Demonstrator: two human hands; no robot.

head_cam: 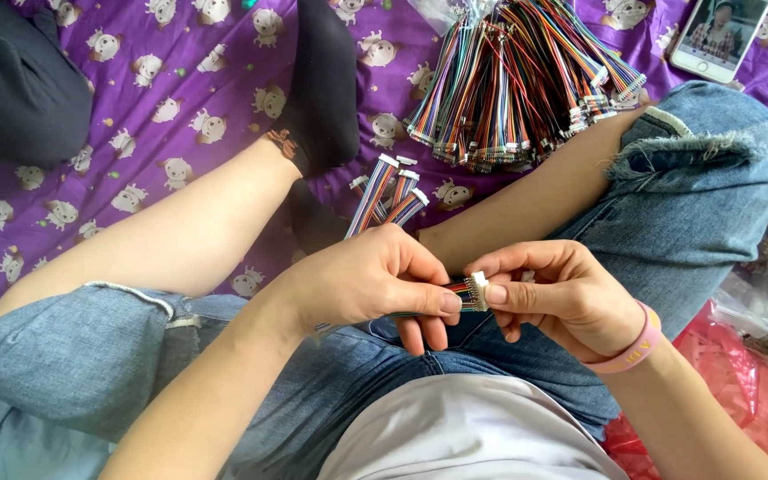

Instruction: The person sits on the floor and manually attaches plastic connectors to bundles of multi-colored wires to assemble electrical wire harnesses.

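Two hands meet over the lap, both pinched on the same small piece: the left hand (362,284) grips a multicoloured ribbon cable (428,298) between thumb and forefinger, just behind its end, while the right hand (557,298) clasps the little white connector housing (477,291) at that end with thumb and fingertips. A pink silicone wristband (637,347) circles the right wrist. The housing sits at the meeting point of the two thumbs, above denim shorts (668,213) with frayed hems. By the look of it, the step in hand is seating or checking the wire ends in the housing; the next move would call for a steady, fine pinch and straight alignment, since the plastic shell is tiny and the wires thin and limp.

More finished leads (384,191), flat striped ribbons with white plugs, stick up from behind the left hand, just beyond the housing. Farther from the housing, a thick bundle of cable assemblies (526,80) fans out on the bed sheet (180,98), a purple cloth printed with small cartoon animals. A foot in a black sock (322,89) rests left of that bundle. A smartphone (722,36) with a lit screen lies at the far right corner. To the right of the housing, beside the knee, crinkled red plastic bags (740,382) shine.
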